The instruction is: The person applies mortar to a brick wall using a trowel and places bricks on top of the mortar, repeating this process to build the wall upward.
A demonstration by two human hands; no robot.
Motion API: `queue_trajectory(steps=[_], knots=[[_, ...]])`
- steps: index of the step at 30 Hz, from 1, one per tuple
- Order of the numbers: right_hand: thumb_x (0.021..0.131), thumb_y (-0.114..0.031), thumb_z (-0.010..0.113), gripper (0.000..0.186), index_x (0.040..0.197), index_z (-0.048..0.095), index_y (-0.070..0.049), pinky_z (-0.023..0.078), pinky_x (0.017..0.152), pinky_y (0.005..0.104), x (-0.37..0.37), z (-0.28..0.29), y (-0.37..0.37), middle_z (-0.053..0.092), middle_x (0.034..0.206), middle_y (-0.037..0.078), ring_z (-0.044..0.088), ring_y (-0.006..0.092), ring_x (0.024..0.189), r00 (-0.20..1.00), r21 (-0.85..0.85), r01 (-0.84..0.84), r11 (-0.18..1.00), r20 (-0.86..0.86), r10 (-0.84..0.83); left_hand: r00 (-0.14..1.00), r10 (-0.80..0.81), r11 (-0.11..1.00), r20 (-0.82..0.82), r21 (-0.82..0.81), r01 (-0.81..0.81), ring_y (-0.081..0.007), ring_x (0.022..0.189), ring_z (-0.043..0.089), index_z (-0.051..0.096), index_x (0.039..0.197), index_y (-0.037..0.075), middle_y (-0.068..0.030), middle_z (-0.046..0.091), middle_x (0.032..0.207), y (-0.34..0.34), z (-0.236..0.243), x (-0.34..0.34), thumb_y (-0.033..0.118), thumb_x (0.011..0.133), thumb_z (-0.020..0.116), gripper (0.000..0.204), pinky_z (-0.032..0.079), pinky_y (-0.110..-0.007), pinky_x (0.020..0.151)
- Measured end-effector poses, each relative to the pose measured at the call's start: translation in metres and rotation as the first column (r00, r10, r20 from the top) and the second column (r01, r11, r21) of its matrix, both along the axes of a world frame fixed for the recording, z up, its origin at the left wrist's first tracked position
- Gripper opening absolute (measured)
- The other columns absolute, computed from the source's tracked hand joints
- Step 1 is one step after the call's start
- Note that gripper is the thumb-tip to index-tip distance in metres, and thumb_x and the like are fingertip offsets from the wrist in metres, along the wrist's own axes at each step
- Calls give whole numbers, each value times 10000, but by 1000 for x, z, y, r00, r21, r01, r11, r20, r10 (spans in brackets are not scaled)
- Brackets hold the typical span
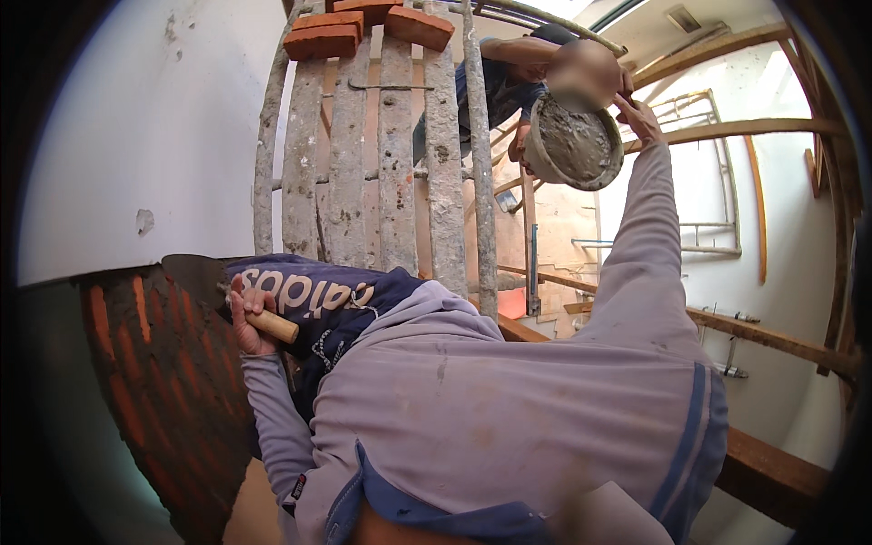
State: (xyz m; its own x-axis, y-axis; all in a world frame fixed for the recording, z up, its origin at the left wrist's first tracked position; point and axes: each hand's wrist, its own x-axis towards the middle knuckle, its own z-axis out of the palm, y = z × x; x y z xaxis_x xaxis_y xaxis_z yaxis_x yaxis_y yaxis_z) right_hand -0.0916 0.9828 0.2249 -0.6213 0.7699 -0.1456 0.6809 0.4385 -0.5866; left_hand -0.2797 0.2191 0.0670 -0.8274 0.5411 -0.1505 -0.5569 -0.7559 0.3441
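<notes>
My left hand (pixel 254 320) grips the wooden handle (pixel 276 329) of a trowel, whose grey blade (pixel 191 272) lies by a wall patch with rough dark mortar and red streaks (pixel 154 381). My right hand (pixel 641 123) reaches out to the upper right rim of a bucket of wet grey mortar (pixel 574 145), fingers bent on something I cannot make out, close to a co-worker's hand. That co-worker (pixel 495 73), below the scaffold's right side, holds the bucket from the other side with a hand (pixel 521 145) at its left.
A scaffold platform of mortar-spattered planks (pixel 345 154) runs ahead, with red bricks (pixel 418 27) at its far end. A white wall (pixel 118 136) is at left. Wooden beams (pixel 727 127) and metal frames (pixel 736 218) stand at right, over a lower floor (pixel 545 254).
</notes>
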Motion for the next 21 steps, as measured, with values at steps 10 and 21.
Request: queue_trajectory(steps=[10, 21], knots=[[929, -510, 554, 612, 1187, 542, 45, 313, 425, 219, -60, 66, -198, 593, 790, 52, 401, 56, 510, 852, -70, 43, 997, -518, -73, 999, 3, 981, 37, -194, 4, -69, 667, 494, 529, 1254, 90, 32, 465, 726, 3, 12, -7, 215, 949, 618, 341, 582, -339, 836], [1017, -549, 292, 606, 1329, 448, -55, 163, 395, 245, -154, 123, -348, 308, 528, -43, 191, 57, 416, 818, -496, -341, 799, -576, -8, 998, 36, 997, 47, -75, -33, -69, 662, 494, 518, 1272, 85, 26, 456, 719, 10, 2, 3, 205, 939, 634, 373, 589, -340, 825]])
